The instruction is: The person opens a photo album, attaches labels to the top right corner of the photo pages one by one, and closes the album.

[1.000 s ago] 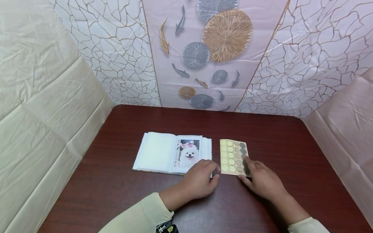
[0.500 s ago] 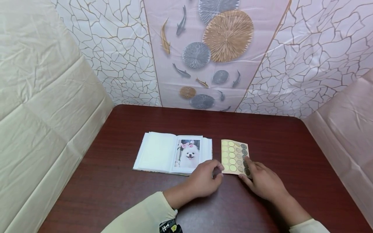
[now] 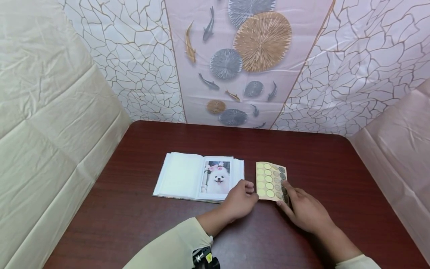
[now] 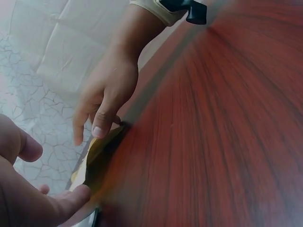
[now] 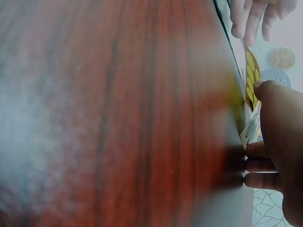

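A sheet of round stickers (image 3: 268,179), with yellow, gold and dark rows, lies right of the photo album and bows up in the wrist views. My right hand (image 3: 309,211) holds its right side, the index finger on top and the thumb by the near edge. The other right-hand fingers touch the table in the right wrist view. My left hand (image 3: 239,201) hovers at the near left corner of the sheet, its thumb tip right at the edge. In the left wrist view, the left thumb (image 4: 78,196) and index finger (image 4: 31,147) stand apart.
An open photo album (image 3: 183,175) lies to the left, a white fluffy dog photo (image 3: 217,177) on its right page. Its near right corner sits behind my left hand. The dark red table (image 3: 141,224) meets patterned cloth walls (image 3: 141,56) at the back.
My left hand has shifted right and slightly forward, bringing its thumb to the sticker sheet's near left corner. The sheet has slid a little right. My right hand stays nearly in place.
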The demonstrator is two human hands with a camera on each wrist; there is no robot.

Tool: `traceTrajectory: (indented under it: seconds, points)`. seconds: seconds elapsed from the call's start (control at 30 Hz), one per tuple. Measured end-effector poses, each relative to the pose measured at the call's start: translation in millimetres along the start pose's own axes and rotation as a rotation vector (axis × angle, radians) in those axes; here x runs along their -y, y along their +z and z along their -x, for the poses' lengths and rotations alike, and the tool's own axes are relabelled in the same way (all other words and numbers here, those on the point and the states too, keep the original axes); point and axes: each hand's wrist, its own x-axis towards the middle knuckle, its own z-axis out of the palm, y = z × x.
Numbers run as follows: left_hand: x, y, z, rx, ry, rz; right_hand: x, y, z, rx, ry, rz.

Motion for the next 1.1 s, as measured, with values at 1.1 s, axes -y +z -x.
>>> traceTrajectory:
  seconds: [1.1]
  points:
    - [-1.7,43.5,-30.3,-0.049,-0.262,0.573,2.7,-1.6,4.8,-0.019,-0.019,0.009]
